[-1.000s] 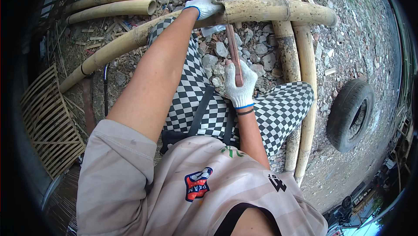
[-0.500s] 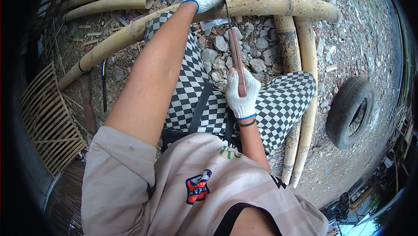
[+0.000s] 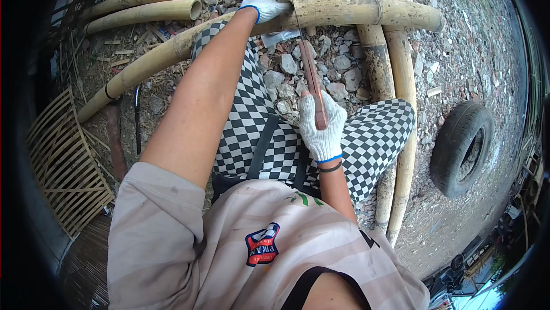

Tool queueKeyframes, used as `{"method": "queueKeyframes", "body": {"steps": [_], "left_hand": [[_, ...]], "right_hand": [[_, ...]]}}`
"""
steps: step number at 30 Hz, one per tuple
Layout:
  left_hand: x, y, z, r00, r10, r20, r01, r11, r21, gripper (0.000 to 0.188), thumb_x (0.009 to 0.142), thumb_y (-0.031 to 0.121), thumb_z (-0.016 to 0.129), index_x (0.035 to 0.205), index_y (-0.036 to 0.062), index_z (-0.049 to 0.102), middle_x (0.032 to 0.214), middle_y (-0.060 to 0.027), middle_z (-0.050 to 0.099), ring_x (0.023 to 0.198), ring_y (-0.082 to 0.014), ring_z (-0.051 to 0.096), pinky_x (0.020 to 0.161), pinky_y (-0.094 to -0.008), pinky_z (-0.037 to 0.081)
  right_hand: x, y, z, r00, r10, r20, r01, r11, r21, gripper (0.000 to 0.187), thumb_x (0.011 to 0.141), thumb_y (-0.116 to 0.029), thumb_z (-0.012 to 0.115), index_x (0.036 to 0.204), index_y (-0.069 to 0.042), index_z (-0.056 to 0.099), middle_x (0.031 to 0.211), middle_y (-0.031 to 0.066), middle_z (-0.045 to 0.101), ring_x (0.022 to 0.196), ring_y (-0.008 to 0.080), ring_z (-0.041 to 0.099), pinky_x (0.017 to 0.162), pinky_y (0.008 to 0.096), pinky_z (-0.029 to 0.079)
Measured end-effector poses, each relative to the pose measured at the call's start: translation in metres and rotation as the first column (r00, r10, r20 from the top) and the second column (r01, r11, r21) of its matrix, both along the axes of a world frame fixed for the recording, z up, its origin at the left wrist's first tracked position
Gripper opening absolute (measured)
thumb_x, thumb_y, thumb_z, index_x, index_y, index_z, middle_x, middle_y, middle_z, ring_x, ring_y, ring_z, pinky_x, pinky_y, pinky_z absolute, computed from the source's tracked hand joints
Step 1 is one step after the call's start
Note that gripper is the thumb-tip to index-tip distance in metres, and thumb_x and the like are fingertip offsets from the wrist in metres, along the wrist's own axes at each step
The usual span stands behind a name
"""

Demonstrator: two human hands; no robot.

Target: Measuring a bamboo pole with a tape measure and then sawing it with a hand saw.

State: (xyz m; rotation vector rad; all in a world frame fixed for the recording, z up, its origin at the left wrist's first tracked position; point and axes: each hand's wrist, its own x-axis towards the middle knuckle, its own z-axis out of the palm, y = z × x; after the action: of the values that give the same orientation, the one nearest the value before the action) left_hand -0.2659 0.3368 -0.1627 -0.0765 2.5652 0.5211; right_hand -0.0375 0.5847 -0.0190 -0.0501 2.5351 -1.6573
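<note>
A long yellow-brown bamboo pole (image 3: 355, 9) lies across stony ground in front of my knees. My left hand (image 3: 264, 6), in a white glove, presses down on the pole near its middle. My right hand (image 3: 322, 127), also in a white glove, grips the reddish wooden handle of a hand saw (image 3: 312, 84). The thin saw blade runs up to the pole just right of my left hand and rests in or on the bamboo there. I wear black-and-white checked trousers.
More bamboo poles (image 3: 146, 9) lie at the upper left, and two others (image 3: 395, 81) run down the right side. A slatted bamboo frame (image 3: 63, 164) lies at the left. An old tyre (image 3: 461, 147) rests on gravel at the right.
My right hand has drawn the saw back toward my body, lower in the picture, while my left hand stays on the pole.
</note>
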Motion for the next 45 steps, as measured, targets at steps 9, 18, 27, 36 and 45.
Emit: {"method": "queueKeyframes", "body": {"steps": [9,18,27,36,45], "left_hand": [[-0.005,0.004,0.006,1.000,-0.027,-0.015,0.028,0.997,0.076,0.075,0.093,0.070,0.045,0.140,0.0133,0.063,0.140,-0.0177,0.064,0.128,-0.0355,0.061,0.109,-0.0433,0.045],[-0.009,0.007,0.001,0.997,-0.074,-0.002,0.073,0.994,0.078,0.074,0.096,0.069,0.041,0.142,0.0133,0.060,0.141,-0.0177,0.063,0.131,-0.0370,0.058,0.111,-0.0437,0.043],[-0.002,0.007,-0.002,0.998,-0.063,-0.011,0.064,0.996,0.065,0.078,0.095,0.072,0.040,0.142,0.0131,0.059,0.140,-0.0188,0.064,0.128,-0.0371,0.060,0.110,-0.0436,0.043],[-0.012,0.008,-0.001,0.999,-0.046,-0.021,0.048,0.991,0.129,0.072,0.097,0.066,0.042,0.141,0.0120,0.061,0.139,-0.0167,0.065,0.128,-0.0347,0.061,0.108,-0.0426,0.045],[-0.007,0.005,-0.001,0.998,-0.055,0.008,0.053,0.988,0.148,0.074,0.096,0.068,0.044,0.139,0.0112,0.063,0.137,-0.0171,0.066,0.127,-0.0351,0.062,0.108,-0.0430,0.045]], "right_hand": [[-0.008,0.001,0.007,1.000,0.004,0.020,-0.004,1.000,0.012,0.019,0.098,-0.018,0.069,0.091,-0.001,0.071,0.064,0.0135,0.062,0.052,0.0237,0.058,0.054,0.0347,0.047],[-0.014,-0.007,0.009,0.999,-0.023,0.039,0.021,0.999,0.042,0.020,0.099,-0.020,0.068,0.090,-0.002,0.071,0.065,0.0142,0.062,0.052,0.0256,0.056,0.054,0.0346,0.047],[-0.010,-0.007,0.003,0.997,-0.045,0.068,0.047,0.998,-0.038,0.022,0.100,-0.019,0.068,0.089,-0.001,0.070,0.065,0.0142,0.062,0.053,0.0254,0.058,0.054,0.0350,0.047],[-0.019,-0.009,-0.003,0.999,-0.002,-0.035,0.002,1.000,0.005,0.020,0.098,-0.019,0.070,0.098,0.002,0.072,0.067,0.0140,0.066,0.054,0.0243,0.063,0.058,0.0339,0.051],[-0.016,-0.006,-0.010,0.999,0.016,-0.046,-0.015,1.000,0.014,0.017,0.098,-0.017,0.068,0.092,-0.001,0.070,0.066,0.0149,0.062,0.052,0.0261,0.058,0.055,0.0351,0.047]]}}
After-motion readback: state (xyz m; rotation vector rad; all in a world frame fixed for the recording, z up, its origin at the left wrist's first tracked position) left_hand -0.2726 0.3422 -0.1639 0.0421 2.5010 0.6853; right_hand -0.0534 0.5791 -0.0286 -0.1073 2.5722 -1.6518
